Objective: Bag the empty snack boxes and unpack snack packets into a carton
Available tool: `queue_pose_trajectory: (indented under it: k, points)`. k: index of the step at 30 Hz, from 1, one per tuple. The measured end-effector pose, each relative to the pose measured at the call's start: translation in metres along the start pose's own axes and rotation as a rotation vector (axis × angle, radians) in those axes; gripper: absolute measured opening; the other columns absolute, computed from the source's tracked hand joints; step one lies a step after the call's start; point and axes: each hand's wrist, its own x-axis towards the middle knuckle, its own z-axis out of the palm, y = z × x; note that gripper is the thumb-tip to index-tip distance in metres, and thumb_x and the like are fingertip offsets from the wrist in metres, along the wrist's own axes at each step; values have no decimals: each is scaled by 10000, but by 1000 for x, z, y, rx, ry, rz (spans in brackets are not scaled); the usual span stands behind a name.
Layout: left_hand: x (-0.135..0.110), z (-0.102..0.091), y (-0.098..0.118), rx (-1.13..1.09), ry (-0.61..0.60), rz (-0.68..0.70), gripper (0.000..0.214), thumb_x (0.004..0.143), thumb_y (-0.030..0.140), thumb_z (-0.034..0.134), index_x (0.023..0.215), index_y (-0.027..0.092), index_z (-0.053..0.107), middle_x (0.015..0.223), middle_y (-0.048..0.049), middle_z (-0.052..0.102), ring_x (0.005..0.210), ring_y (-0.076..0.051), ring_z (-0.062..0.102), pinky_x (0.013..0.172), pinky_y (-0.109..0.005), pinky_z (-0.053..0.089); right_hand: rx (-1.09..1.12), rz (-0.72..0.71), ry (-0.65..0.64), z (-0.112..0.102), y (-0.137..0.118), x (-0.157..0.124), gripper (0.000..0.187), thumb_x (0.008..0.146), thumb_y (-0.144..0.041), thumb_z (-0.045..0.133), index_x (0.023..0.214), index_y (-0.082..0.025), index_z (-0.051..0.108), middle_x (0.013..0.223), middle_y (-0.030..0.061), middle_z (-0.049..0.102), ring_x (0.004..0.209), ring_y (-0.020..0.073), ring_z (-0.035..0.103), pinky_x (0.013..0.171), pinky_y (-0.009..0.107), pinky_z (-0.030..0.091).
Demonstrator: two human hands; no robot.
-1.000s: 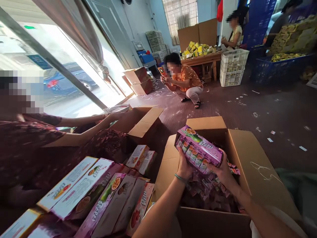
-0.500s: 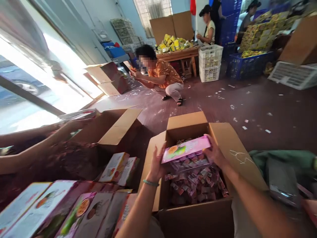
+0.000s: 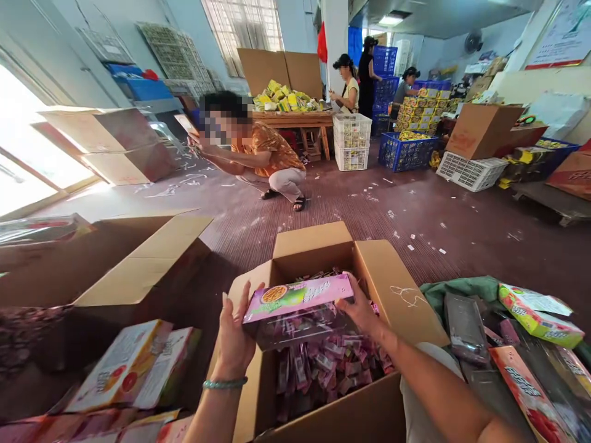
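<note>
Between my two hands is a pink packaging box [image 3: 300,298] with a passion fruit picture and a clear side, through which pink packets show. It is held slightly tilted above an open cardboard carton [image 3: 392,280]. My left hand [image 3: 234,344], with a green bracelet at the wrist, presses on the box's left end, its fingers pointing up. My right hand [image 3: 364,314] grips the right end, thumb on the front edge. Small pink sachets [image 3: 323,369] fill much of the carton below.
At left are fruit-printed boxes [image 3: 120,363] and another open carton [image 3: 138,264]. Clear trays [image 3: 466,329] and printed boxes [image 3: 530,394] lie at right. Ahead, a person in an orange shirt [image 3: 268,147] squats holding up a phone-like object. Crates [image 3: 353,141] and other people are farther back.
My view has swung to the right, bringing more of the room and the right-hand boxes into sight. Both hands still hold the pink box over the carton.
</note>
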Motion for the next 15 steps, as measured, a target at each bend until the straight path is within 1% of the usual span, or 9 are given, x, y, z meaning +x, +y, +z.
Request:
queue_pose_trajectory:
  k: [2,4,7,9,11,13,15]
  points:
    - [-2,-5,-3,31,-38,-21,775,971,712,377,1577,231,424,1493,-126,567,1375,-309,548,1170,-510,442,8,10,39,-3,-6,1,997,663,-800,754,1438,-221,516,1363,123,628,1271,325,583,1156,494,419]
    - [-2,-7,-9,70,-88,-39,800,952,733,402,1594,256,390,1463,-120,593,1364,-307,559,1157,-518,452,26,7,88,-8,-13,4,941,669,-818,735,1377,-221,570,1301,108,666,1223,316,611,1128,469,449]
    - [7,-9,-20,157,-98,-18,820,916,688,542,1594,256,386,1427,-118,620,1351,-309,572,1141,-496,477,34,21,125,-11,-17,6,898,707,-843,688,1331,-204,597,1241,106,696,1165,300,641,1091,437,480]
    - [17,-13,-27,207,-89,-7,830,886,627,630,1575,215,420,1405,-132,633,1346,-319,575,1130,-473,496,27,40,130,-10,-16,5,905,706,-848,689,1322,-192,594,1241,113,696,1159,299,645,1081,432,487]
    - [24,-17,-36,227,-94,-16,834,860,603,672,1550,189,453,1386,-140,643,1349,-331,571,1120,-469,510,20,60,124,-10,-13,4,899,705,-850,691,1307,-189,598,1253,120,688,1162,304,645,1076,443,493]
    - [28,-21,-44,222,-122,-17,828,844,607,690,1528,193,474,1386,-129,646,1368,-335,553,1126,-478,506,9,84,125,-14,-8,5,872,711,-863,674,1263,-190,620,1238,121,687,1166,310,643,1073,463,499]
    - [29,-22,-51,201,-181,9,823,837,609,707,1519,212,473,1408,-106,638,1403,-330,518,1154,-494,478,-22,99,144,-21,-2,8,832,728,-883,633,1197,-196,644,1205,111,692,1180,311,635,1084,489,496]
